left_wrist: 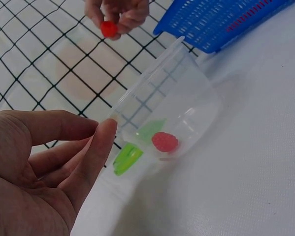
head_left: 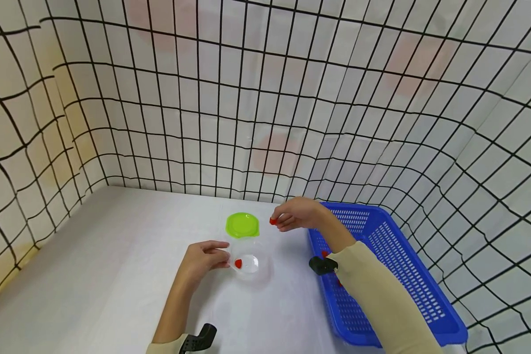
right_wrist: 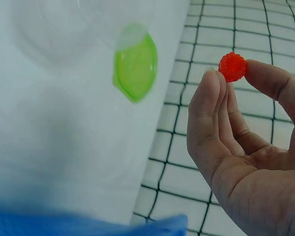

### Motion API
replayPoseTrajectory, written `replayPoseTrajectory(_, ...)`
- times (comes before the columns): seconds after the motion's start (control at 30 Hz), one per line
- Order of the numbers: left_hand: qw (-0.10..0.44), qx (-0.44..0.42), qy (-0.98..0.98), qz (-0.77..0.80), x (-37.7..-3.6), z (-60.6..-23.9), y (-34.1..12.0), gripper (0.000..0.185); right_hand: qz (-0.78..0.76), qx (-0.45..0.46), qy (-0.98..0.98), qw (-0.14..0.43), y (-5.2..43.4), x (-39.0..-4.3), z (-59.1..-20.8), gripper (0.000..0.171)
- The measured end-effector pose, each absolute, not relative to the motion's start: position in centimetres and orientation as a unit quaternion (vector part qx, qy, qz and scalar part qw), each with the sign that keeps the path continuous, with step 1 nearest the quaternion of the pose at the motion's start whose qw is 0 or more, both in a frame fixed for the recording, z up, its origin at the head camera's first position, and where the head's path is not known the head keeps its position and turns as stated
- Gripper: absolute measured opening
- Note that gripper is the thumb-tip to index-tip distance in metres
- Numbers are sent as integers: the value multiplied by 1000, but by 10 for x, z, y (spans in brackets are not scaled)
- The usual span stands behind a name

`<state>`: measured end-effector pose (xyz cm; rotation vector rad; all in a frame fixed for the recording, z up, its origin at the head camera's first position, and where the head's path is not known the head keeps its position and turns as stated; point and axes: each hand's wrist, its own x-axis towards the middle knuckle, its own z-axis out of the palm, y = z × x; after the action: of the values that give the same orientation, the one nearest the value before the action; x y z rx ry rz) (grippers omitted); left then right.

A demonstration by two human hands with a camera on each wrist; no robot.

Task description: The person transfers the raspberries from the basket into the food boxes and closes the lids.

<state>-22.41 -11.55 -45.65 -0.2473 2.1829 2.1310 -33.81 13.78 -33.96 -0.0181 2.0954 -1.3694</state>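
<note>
head view: the clear cup (head_left: 249, 264) is faint on the white desk (head_left: 115, 275), left hand (head_left: 203, 260) touching its rim. left wrist: one raspberry (left_wrist: 164, 141) lies inside. right wrist: right hand (right_wrist: 245, 147) pinches a second raspberry (right_wrist: 233, 66); blue basket (right_wrist: 88, 223) blurred, cut off.

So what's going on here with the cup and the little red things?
A person's right hand pinches a small red berry-like piece in the air, between the blue basket and the green lid. The left hand touches the rim of a clear plastic cup on the white table; one red piece already lies inside it.
</note>
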Motion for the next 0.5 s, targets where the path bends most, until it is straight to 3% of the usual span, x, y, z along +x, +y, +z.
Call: replayPoseTrajectory(0.5, 38, -84, 718, 690, -225, -456, -113, 27, -495, 0, 805, 328, 100, -332, -380, 24)
